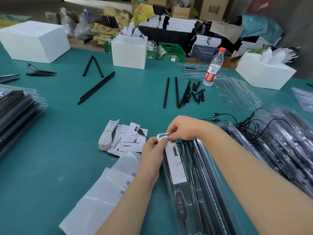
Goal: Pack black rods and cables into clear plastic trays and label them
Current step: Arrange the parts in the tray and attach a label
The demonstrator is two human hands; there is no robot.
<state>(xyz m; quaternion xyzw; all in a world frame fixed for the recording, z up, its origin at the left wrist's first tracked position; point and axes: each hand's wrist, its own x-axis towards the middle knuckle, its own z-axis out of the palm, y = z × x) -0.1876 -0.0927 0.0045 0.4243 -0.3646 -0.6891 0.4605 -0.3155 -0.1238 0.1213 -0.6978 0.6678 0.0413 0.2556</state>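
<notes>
We had the clear plastic tray (189, 175) lying lengthwise on the green table (67, 124) in front of us, already loaded with black rods (208, 175), a cable with its inline controller (180, 205), and a white instruction card (176, 163). Our left hand (152, 153) and right hand (184, 128) both pinched the hang tab (162, 135) at the tray's far end, probably to press the lid shut there. The barcode label sheets (105, 189) lay just beside our left forearm and the loose instruction cards (125, 138) just beyond, seemingly kept within reach for the labelling step. Spare rods (176, 92) waited farther out, near a water bottle (213, 67). We could not make out whether the tab had snapped closed; the fingers covered the seam. The tray's near end ran out of view, and the finished packs (279, 146) at right were blurred.
</notes>
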